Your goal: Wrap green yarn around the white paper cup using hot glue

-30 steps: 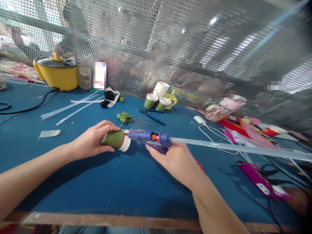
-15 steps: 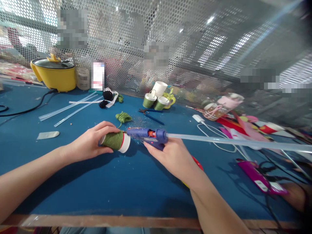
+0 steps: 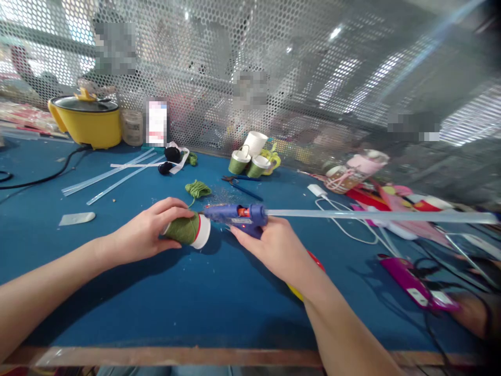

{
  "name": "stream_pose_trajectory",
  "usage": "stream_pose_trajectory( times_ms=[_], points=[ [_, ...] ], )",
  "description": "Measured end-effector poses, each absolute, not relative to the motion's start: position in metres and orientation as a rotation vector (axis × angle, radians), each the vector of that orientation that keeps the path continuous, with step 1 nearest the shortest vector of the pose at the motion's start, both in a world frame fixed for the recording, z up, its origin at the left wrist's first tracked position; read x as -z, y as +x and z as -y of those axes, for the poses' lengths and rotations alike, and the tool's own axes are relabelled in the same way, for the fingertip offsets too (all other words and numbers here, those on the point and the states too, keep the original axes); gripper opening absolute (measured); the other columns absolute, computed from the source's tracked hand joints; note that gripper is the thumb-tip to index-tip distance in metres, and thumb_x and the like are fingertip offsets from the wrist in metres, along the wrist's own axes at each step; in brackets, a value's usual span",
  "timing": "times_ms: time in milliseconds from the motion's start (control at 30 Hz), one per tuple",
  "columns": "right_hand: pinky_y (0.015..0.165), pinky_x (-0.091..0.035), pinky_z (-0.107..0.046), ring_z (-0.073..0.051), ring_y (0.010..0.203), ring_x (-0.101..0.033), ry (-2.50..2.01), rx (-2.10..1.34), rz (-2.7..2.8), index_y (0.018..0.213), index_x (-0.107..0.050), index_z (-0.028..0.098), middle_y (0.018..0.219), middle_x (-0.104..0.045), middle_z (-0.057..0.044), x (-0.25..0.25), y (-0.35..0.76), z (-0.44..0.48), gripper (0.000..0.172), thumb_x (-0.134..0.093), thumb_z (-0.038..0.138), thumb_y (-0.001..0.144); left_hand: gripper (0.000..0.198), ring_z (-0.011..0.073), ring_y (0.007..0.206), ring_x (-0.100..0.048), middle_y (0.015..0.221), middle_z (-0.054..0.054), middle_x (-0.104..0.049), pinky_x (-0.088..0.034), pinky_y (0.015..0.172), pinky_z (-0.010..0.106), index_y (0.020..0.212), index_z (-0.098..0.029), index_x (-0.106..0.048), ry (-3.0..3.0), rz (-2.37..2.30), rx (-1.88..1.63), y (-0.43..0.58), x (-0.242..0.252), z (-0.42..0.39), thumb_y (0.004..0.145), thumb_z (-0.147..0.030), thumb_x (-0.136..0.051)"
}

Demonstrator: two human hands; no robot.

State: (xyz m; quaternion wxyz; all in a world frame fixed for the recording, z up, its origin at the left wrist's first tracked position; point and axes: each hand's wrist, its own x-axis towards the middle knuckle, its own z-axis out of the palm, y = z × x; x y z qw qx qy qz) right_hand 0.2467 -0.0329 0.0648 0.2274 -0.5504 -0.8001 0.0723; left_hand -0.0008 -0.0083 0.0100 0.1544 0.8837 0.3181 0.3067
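Observation:
My left hand [image 3: 144, 232] is closed round a paper cup [image 3: 183, 230] lying on its side. Green yarn wraps the cup, and a red line borders its white end, which faces right. In my right hand [image 3: 277, 245] is a blue glue gun [image 3: 235, 214], its nozzle at the upper edge of the cup near the red line. A long clear glue stick [image 3: 352, 214] sticks out of the gun's back toward the right. Just behind the cup lies a bundle of green yarn [image 3: 198, 189], with a strand running down to the cup.
Blue-handled pliers [image 3: 245, 187] and green-wrapped cups [image 3: 257, 166] stand farther back. A yellow electric pot [image 3: 90, 122] and glue sticks [image 3: 109, 172] are at left. At right are a purple power strip [image 3: 415, 284], cables and a pink-lidded cup [image 3: 356, 169]. Perforated metal [image 3: 203, 78] borders the back.
The cup has turned slightly in my left hand, and its white end sits a little lower. The glue stick's far end has risen. Both hands keep their holds.

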Motion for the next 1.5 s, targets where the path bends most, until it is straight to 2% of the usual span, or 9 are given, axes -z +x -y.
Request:
stream_pose_trajectory(
  times_ms=[467,867,1500],
  points=[
    [0.052,-0.042,-0.024,-0.013,0.050,-0.050,-1.520,-0.256,2.187,0.065,-0.059,0.016,0.055,-0.060,0.001,-0.068,0.249,0.041,0.019,-0.055,0.030,0.078,0.045,0.0232,0.104,-0.055,0.115,0.010,-0.050,-0.047,0.087,0.037,0.116,-0.020,-0.046,2.490,-0.954,-0.900,-0.001,-0.010,0.006,0.076,-0.021,-0.065],
    [0.056,-0.045,-0.025,-0.017,0.058,-0.059,-1.530,-0.344,2.202,0.066,-0.062,0.017,0.062,-0.067,0.000,-0.070,0.248,0.044,0.017,-0.054,0.027,0.078,0.045,0.0238,0.101,-0.056,0.112,0.010,-0.052,-0.047,0.085,0.038,0.115,-0.019,-0.047,2.459,-1.010,-0.916,-0.003,-0.010,0.003,0.076,-0.030,-0.066],
    [0.053,-0.043,-0.024,-0.015,0.054,-0.054,-1.587,-0.377,2.250,0.063,-0.059,0.019,0.057,-0.063,0.001,-0.073,0.247,0.047,0.019,-0.052,0.028,0.078,0.046,0.0230,0.099,-0.056,0.109,0.009,-0.054,-0.047,0.084,0.037,0.116,-0.020,-0.047,2.435,-1.046,-0.915,-0.004,-0.007,0.001,0.075,-0.033,-0.066]
  ],
)
